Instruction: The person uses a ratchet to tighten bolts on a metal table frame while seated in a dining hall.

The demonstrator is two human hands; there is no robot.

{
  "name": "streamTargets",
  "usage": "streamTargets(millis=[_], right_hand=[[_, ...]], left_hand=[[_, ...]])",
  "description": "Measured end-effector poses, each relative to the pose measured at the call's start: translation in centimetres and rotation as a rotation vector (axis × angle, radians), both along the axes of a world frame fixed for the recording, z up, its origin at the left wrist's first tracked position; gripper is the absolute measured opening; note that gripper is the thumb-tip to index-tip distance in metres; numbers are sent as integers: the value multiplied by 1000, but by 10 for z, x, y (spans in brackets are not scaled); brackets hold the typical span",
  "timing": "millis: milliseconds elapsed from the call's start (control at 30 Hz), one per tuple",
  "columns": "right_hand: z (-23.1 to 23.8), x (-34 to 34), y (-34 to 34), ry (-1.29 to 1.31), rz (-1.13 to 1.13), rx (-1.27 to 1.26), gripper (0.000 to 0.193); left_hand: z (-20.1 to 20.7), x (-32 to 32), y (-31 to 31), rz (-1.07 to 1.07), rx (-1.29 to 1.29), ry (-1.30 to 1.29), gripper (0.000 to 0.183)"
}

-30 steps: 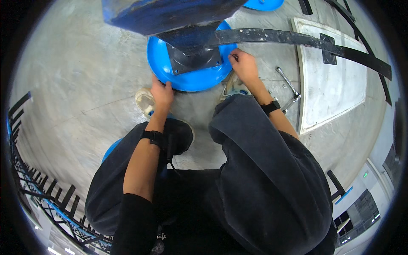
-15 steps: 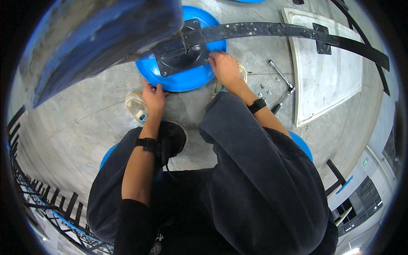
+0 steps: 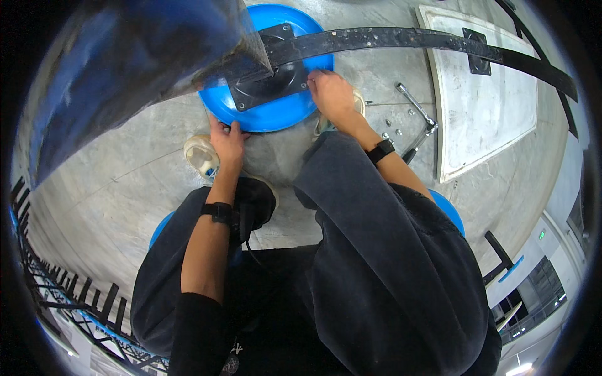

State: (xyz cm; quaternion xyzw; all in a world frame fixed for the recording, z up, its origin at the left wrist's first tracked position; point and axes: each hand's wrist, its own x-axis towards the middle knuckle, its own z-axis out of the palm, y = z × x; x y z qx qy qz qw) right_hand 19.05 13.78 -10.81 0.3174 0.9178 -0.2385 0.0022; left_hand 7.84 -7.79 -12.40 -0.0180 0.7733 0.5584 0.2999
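Observation:
A blue round disc (image 3: 276, 124), shaped like a seat, lies in front of me with a black metal plate (image 3: 266, 94) on it. My left hand (image 3: 227, 143) grips the disc's near rim at the left, its fingertips partly hidden by the edge. At the plate's right corner, the fingers of my right hand (image 3: 332, 95) are pinched together. Whatever they hold is too small or hidden to make out. A long black metal bar (image 3: 364, 41) crosses above the plate.
A scuffed blue block-like object (image 3: 138, 69) looms at upper left, covering part of the disc. Right of my right hand, a ratchet wrench (image 3: 417, 105) lies on the floor near several small nuts or bolts (image 3: 387, 123). Beyond is a white board (image 3: 489, 113) with a black plate (image 3: 478, 53).
The blue block-like object reaches lower at upper left and hides more of the bar. Both hands stay at nearly the same spots on the disc and plate.

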Motion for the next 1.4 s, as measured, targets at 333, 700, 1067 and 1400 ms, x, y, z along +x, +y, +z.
streamTargets(millis=[333,700,1067,1400], right_hand=[[-1,-3,2,-57,-18,-23,17],[-3,3,7,-23,10,-29,16],[29,28,20,279,-120,-168,22],[31,28,9,343,-262,-519,19]], left_hand=[[-1,-2,2,16,-29,-4,58],[10,3,9,-11,-199,194,61],[32,14,-8,-532,-413,834,41],[38,31,36,-1072,-325,907,50]])
